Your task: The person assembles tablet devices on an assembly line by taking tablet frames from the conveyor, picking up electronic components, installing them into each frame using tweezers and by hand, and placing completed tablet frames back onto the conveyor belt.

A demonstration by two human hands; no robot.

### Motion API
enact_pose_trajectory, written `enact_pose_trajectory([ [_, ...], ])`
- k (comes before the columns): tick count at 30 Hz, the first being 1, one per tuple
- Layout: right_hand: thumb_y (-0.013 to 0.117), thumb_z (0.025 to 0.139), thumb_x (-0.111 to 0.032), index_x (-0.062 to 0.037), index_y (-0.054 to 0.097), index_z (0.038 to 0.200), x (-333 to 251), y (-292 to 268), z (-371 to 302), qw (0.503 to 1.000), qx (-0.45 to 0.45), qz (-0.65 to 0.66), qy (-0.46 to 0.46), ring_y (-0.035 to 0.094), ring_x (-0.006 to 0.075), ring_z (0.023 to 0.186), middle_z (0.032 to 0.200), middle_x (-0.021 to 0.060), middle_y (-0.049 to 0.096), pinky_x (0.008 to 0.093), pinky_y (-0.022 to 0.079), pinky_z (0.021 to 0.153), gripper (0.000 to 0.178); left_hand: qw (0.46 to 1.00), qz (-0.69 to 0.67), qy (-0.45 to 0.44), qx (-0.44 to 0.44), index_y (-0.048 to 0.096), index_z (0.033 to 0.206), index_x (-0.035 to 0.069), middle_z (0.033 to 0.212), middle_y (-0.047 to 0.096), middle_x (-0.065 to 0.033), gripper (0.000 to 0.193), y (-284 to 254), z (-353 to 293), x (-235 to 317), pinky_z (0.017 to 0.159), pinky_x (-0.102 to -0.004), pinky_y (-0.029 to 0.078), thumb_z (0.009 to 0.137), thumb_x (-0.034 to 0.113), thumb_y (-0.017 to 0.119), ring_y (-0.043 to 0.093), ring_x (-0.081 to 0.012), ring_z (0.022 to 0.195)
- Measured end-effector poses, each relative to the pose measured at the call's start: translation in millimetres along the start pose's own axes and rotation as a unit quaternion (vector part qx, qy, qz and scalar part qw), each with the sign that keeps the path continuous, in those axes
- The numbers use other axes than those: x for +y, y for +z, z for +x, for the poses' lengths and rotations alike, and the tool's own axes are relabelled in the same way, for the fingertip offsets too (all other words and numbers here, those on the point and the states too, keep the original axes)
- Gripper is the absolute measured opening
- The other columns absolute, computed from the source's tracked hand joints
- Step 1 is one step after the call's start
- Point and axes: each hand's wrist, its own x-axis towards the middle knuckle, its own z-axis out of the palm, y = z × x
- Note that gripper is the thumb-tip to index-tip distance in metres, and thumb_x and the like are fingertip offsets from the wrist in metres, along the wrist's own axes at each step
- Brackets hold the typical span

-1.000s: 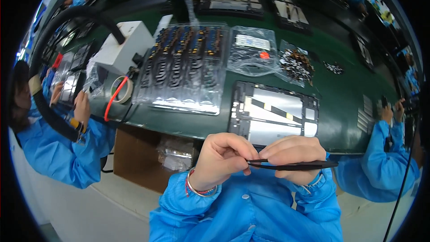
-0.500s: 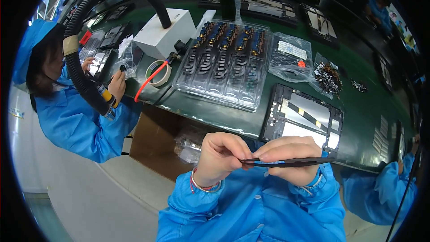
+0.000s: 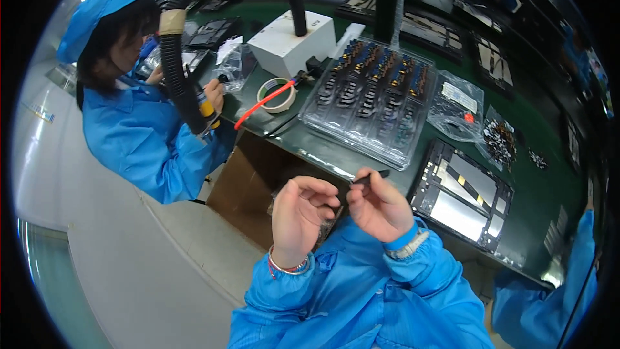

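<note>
Over the near edge of the green bench, my right hand [image 3: 380, 212] pinches a pair of black tweezers [image 3: 373, 179] between thumb and fingers. They appear foreshortened, and their tips cannot be made out. My left hand [image 3: 296, 216] is beside it, a small gap away, with bent fingers apart and nothing visible in them. Nearest to my right hand on the bench lies an opened tablet-like device [image 3: 462, 203], with silver panels and a black frame. Beyond my hands is a clear plastic tray [image 3: 361, 130] holding rows of small dark flex parts with blue and gold ends.
A white box [image 3: 284, 48], a tape roll [image 3: 282, 105], an orange-red tube [image 3: 265, 108] and a black hose [image 3: 174, 64] stand left. At right lie a clear bag [image 3: 455, 106] and small loose parts [image 3: 498, 142]. A cardboard box [image 3: 242, 187] sits below. A co-worker [image 3: 142, 129] sits left.
My hands have come apart; the left has let go near the tweezer tips and opened. The tweezers have swung from lying crosswise to pointing away. The view has shifted, moving the bench rightward.
</note>
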Motion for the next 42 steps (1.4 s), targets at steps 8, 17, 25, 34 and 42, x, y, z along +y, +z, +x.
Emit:
enact_pose_trajectory([
  [8,0.047,0.092,-0.018,0.0009,0.054,0.106,75,-64,119,0.971,0.019,0.191,0.146,0.059,0.0207,0.095,0.101,0.0122,0.061,0.0290,0.052,0.080,0.024,0.962,0.008,0.141,0.235,0.050,0.111,0.001,0.112,0.054,-0.0097,0.033,-85,24,27,0.095,-0.0324,0.039,0.094,0.026,0.037,0.051,-0.0199,0.106],
  [17,0.052,0.089,-0.013,0.0018,0.057,0.100,124,-79,183,0.974,0.161,0.088,0.130,0.062,0.0224,0.088,0.096,0.0137,0.063,0.0289,0.055,0.074,0.019,0.922,-0.015,0.188,0.337,0.049,0.113,0.001,0.115,0.054,-0.0102,0.034,-114,33,60,0.096,-0.0342,0.040,0.095,0.024,0.032,0.051,-0.0223,0.108],
  [25,0.054,0.088,-0.015,-0.0020,0.055,0.102,112,-73,166,0.965,0.197,0.115,0.130,0.056,0.0178,0.096,0.104,0.0092,0.058,0.0251,0.050,0.081,0.019,0.921,0.008,0.188,0.341,0.044,0.121,0.000,0.122,0.050,-0.0114,0.038,-111,33,48,0.098,-0.0350,0.038,0.095,0.025,0.031,0.048,-0.0218,0.113],
  [34,0.061,0.083,-0.019,0.0015,0.054,0.095,-22,40,-88,0.922,0.088,-0.267,-0.265,0.060,0.0275,0.077,0.090,0.0198,0.059,0.0381,0.052,0.067,0.025,0.984,0.090,0.090,0.128,0.046,0.120,-0.003,0.123,0.050,-0.0142,0.038,-7,43,-10,0.097,-0.0356,0.037,0.096,0.023,0.031,0.047,-0.0231,0.115],
  [42,0.055,0.083,-0.004,0.0011,0.060,0.092,-188,50,-148,0.500,0.289,-0.755,-0.311,0.054,0.0107,0.079,0.085,0.0056,0.059,0.0227,0.043,0.070,0.011,0.715,0.604,0.126,-0.328,0.058,0.102,0.000,0.102,0.060,-0.0138,0.026,109,93,-119,0.082,-0.0348,0.045,0.080,0.015,0.058,0.056,-0.0300,0.095],
])
